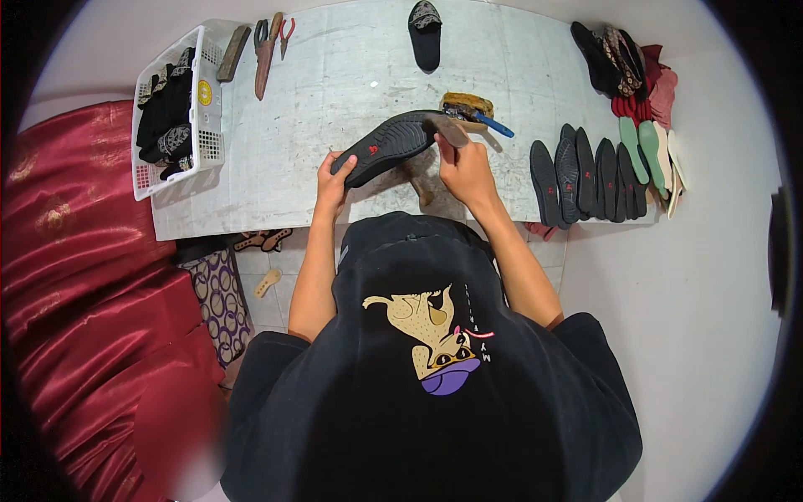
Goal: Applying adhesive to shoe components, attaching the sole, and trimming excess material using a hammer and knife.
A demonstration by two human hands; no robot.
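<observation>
A black shoe sole [389,151], ridged and with a small red mark, is held up tilted over the table. My left hand [332,180] grips its lower left end, the thumb on the ridged face. My right hand [468,171] is closed round a flat, greyish-brown broad-bladed tool [452,131], which lies against the sole's far right end. The tool's exact kind is hard to make out. Just beyond the right hand is a stained yellowish container [466,102] of dark stuff with a blue-handled brush [493,125]. Below the sole a wooden handle [424,194] shows in part.
A white basket [212,109] of black slippers stands at the left, beside scissors [266,38] and red-handled pliers [286,38]. One finished slipper [426,42] lies at the far edge. Several black soles [585,171] and green insoles [650,146] line the right side. Red satin cloth [84,251] hangs left.
</observation>
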